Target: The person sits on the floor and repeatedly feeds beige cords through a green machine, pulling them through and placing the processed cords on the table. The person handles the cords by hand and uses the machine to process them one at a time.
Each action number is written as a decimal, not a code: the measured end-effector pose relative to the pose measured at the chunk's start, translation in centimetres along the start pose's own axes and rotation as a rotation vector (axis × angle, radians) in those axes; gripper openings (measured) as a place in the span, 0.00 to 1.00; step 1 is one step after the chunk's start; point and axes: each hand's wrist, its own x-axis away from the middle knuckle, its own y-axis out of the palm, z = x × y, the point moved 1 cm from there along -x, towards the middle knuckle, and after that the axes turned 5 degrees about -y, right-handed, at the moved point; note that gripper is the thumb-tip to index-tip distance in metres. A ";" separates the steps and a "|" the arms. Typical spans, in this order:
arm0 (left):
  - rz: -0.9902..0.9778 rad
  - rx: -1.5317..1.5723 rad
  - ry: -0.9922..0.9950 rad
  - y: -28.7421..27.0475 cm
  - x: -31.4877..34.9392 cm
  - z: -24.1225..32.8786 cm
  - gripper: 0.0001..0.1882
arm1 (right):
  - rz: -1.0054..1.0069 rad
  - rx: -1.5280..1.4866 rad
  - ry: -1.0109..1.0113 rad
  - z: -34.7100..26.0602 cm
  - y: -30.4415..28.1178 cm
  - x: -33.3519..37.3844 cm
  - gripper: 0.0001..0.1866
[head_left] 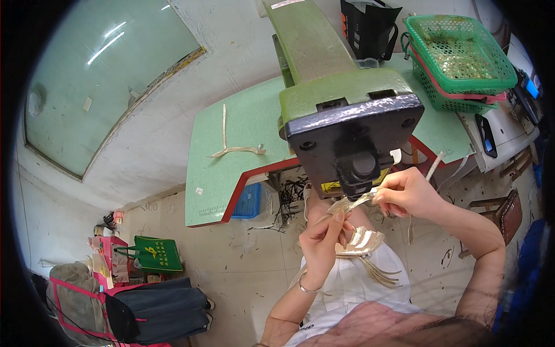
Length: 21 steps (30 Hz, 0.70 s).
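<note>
A pale gold shiny strap [359, 200] runs between my two hands, just below the black head of a green machine [347, 98]. My left hand [324, 237] pinches its left end between thumb and fingers. At the other end, my right hand [404, 194] grips it with thumb and forefinger. On my lap, over white clothing, lies a stack of similar gold straps [361, 240]. Their thin tails [384, 274] hang down in a fan. Another strap piece, T-shaped [240, 150], rests on the green table at the left.
The green tabletop [211, 185] has a red edge with a cut-out in front. Stacked green baskets [462, 84], a black bag [370, 29] and a phone [485, 136] are at the right and back. A blue crate [247, 201], dark scraps and a brown stool [509, 214] stand below.
</note>
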 end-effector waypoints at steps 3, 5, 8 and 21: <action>0.057 0.072 0.026 -0.4 0.5 -0.7 0.14 | -0.016 0.059 -0.030 -0.4 0.5 -0.6 0.07; 0.107 0.098 0.017 -0.7 1.0 -1.3 0.14 | -0.035 0.141 -0.081 -1.2 1.0 -0.8 0.07; 0.174 0.120 0.007 -0.8 1.7 -2.0 0.14 | -0.055 0.233 -0.138 -1.8 1.4 -1.6 0.09; -0.022 -0.854 0.427 -2.4 -3.1 2.6 0.26 | -0.071 0.498 -0.516 -3.4 1.6 -2.9 0.16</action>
